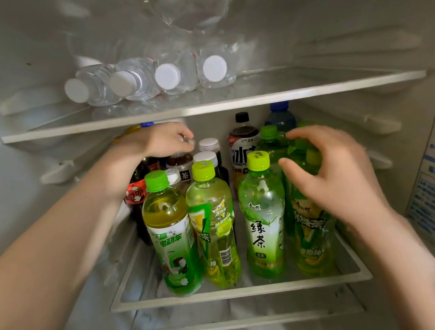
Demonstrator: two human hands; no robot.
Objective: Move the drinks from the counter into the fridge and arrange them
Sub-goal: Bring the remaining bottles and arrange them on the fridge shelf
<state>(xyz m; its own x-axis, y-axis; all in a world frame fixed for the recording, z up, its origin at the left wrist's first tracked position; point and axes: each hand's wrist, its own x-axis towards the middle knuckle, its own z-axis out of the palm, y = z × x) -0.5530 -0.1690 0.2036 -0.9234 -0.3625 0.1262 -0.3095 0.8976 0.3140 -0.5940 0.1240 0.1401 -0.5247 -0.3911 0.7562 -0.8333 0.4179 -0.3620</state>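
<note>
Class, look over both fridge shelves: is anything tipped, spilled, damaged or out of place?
Nothing looks spilled or broken. One oddity: the water bottles on the upper shelf lie on their sides, caps facing the door, while the drinks on the middle shelf stand upright.

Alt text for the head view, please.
Both hands reach into an open fridge: the left hand grips the top of a dark bottle at the back of the middle shelf, the right hand grips a green tea bottle in front. Four water bottles lie on the upper shelf.
</note>
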